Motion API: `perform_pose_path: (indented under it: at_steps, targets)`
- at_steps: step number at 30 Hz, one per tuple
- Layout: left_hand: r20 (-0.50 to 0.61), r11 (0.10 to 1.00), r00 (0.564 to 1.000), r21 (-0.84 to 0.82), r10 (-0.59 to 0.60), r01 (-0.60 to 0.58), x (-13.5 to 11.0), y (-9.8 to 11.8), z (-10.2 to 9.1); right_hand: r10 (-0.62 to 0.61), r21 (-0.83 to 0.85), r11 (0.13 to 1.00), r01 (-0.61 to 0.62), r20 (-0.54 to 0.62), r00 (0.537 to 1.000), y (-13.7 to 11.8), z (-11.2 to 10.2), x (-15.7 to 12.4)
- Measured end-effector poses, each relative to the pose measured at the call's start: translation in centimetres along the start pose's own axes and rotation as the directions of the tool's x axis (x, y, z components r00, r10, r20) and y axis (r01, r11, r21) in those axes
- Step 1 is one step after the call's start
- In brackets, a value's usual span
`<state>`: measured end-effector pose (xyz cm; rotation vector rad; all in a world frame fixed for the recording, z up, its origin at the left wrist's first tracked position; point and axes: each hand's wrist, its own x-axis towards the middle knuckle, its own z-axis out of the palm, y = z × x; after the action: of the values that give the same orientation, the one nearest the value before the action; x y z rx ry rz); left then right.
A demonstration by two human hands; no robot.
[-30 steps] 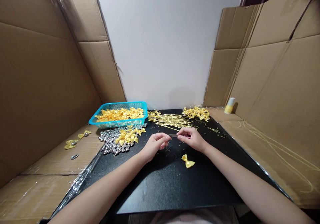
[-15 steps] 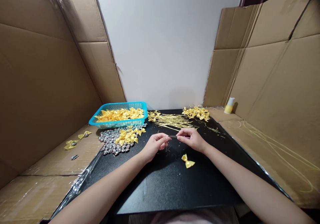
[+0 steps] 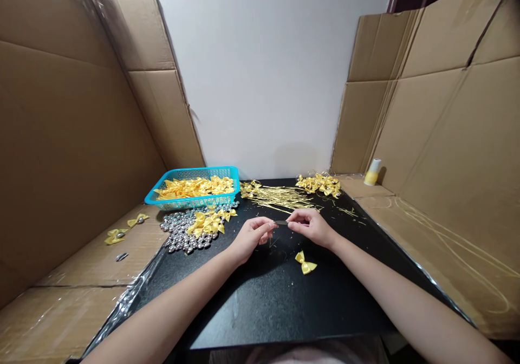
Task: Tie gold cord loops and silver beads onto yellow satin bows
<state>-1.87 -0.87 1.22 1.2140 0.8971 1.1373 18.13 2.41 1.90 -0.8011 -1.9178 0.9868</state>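
Over the middle of the black tabletop, my right hand (image 3: 314,227) is closed around a thin dark blade-like tool (image 3: 281,222), with a bit of purple showing at the fingers. Its exact kind is too small to make out. The tool's far end meets the pinched fingertips of my left hand (image 3: 254,236); whatever those fingers hold is hidden. One yellow satin bow (image 3: 305,263) lies on the table just below my right hand. Beyond both hands is a heap of gold twist ties (image 3: 280,197).
At the back left stands a blue basket (image 3: 195,200) full of yellow bows. In front of it spread silver beads (image 3: 179,236) with bows on top. Bows with beads (image 3: 319,184) are piled at the back right, near a spool of yellow thread (image 3: 372,172). Cardboard walls (image 3: 447,136) flank the table.
Both hands stay nearly still, with the tool between them. The view has tilted very slightly; nothing else has visibly moved.
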Motion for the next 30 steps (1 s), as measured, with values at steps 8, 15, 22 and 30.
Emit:
perform_pose_path:
  at_steps: [8,15,22,30]
  targets:
    - [0.002,1.0,1.0,0.005,-0.01,0.01,0.0,-0.07,-0.05,-0.014,-0.009,1.0,0.014,-0.006,1.0,-0.12,0.01,-0.02]
    - [0.007,1.0,1.0,0.007,-0.016,0.016,0.07,-0.08,-0.15,0.009,0.006,1.0,-0.009,-0.015,1.0,-0.15,0.08,-0.09]
    - [0.0,1.0,1.0,0.016,-0.015,0.015,0.05,0.04,-0.19,0.025,0.034,0.999,-0.024,-0.029,0.999,-0.34,0.01,-0.04]
    - [-0.006,1.0,1.0,0.016,-0.012,0.013,0.02,0.1,-0.05,0.002,-0.001,1.0,-0.002,-0.004,1.0,-0.12,-0.06,-0.06]
